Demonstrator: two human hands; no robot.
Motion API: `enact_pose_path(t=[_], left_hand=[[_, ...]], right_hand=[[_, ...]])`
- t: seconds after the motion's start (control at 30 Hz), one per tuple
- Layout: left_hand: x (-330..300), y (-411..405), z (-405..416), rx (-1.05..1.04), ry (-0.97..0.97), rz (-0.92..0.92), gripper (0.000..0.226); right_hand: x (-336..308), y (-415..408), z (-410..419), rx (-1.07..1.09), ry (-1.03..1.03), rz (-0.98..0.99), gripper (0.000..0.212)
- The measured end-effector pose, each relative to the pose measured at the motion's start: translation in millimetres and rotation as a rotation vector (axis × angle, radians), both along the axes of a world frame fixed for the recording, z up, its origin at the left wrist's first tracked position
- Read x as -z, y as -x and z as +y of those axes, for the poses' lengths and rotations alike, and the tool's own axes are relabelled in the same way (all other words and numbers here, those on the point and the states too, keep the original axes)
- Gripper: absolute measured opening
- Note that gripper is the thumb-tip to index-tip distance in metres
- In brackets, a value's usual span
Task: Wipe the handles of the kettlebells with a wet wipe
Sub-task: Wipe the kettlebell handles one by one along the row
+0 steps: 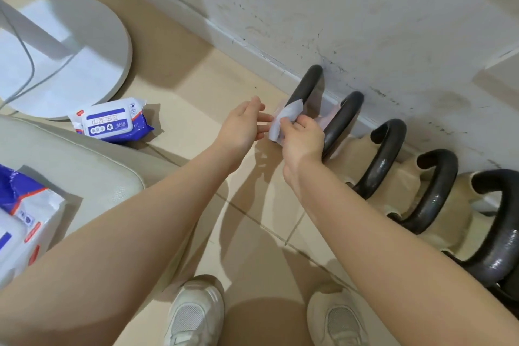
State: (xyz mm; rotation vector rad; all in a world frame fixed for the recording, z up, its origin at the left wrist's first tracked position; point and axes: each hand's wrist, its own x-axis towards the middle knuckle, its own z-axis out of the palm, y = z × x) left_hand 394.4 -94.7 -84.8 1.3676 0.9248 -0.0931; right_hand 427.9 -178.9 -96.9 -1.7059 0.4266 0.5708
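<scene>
Here the right hand (302, 139) pinches the wet wipe (285, 118) against the farthest kettlebell handle (304, 87) by the wall, seemingly to rub it, while the left hand (243, 123) hovers beside it, fingers straight and empty.

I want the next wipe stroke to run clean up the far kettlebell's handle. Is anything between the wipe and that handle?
Nothing visible. The right hand already pinches the wet wipe against the farthest kettlebell handle; the handle above is bare. The left hand is open beside it.
</scene>
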Motion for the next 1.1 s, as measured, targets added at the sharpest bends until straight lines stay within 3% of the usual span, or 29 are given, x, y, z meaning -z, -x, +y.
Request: enact_pose_path(t=[0.1, 0.27, 0.37, 0.47, 0.6, 0.67, 0.73, 0.8, 0.9, 1.0, 1.1], left_hand=[[3, -1, 0, -0.024, -0.031, 0.012, 0.048], [3, 3, -3, -0.023, -0.071, 0.037, 0.055], [6, 7, 3, -0.076, -0.033, 0.05, 0.053], [10, 8, 5, -0.076, -0.007, 0.061, 0.052], [12, 5, 3, -0.039, -0.056, 0.064, 0.05], [14, 5, 2, -0.003, -0.076, 0.053, 0.051], [16, 7, 1, 0.006, -0.045, 0.036, 0.056], [18, 9, 0, 0.001, -0.008, 0.028, 0.059], [18, 7, -1, -0.052, 0.091, 0.05, 0.054], [16, 4, 2, -0.081, 0.095, 0.046, 0.047], [16, 6, 5, -0.101, 0.01, 0.029, 0.047]], right_hand=[[5, 2, 10, -0.024, 0.045, -0.021, 0.009], [-10, -35, 20, 0.088, -0.021, 0.137, 0.025], [2, -35, 25, 0.05, 0.006, 0.08, 0.023], [24, -3, 18, -0.064, 0.17, -0.025, 0.053], [14, -29, 19, 0.01, -0.002, 0.023, 0.016], [18, -41, 22, 0.012, -0.015, 0.017, 0.028], [14, -26, 23, -0.122, 0.153, -0.087, 0.057], [17, 0, 10, -0.362, 0.343, -0.346, 0.066], [19, 19, -11, -0.705, 0.633, -0.722, 0.06], [18, 6, -17, -1.042, 0.843, -0.849, 0.061], [10, -20, -10, -1.432, 1.055, -0.975, 0.043]])
